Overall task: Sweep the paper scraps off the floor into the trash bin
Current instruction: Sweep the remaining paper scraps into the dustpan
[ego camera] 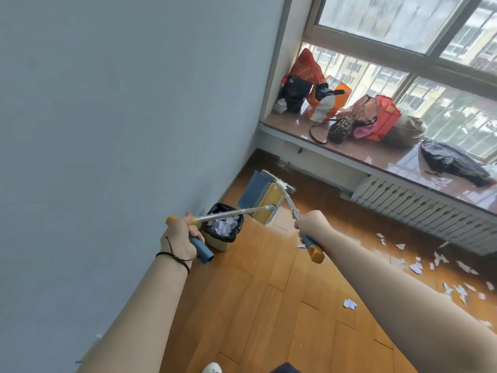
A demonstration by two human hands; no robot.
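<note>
The dustpan (258, 199) handle is gripped by the left hand (179, 238), fingers curled round it, the pan raised just beyond the trash bin (223, 230). The broom (285, 192) handle is gripped by the right hand (312, 224), its head held against the pan. Paper scraps (441, 267) are scattered on the floor (269, 305) well right of the bin, near the radiator (419, 211). The bin is set against the wall (121, 130).

A home room: wooden floor (269, 305), radiator (419, 211), bags (336, 109) on windowsill (376, 154).

shoe (212, 368): cut by bottom edge | broom (279, 184) bristles: mostly hidden
</note>
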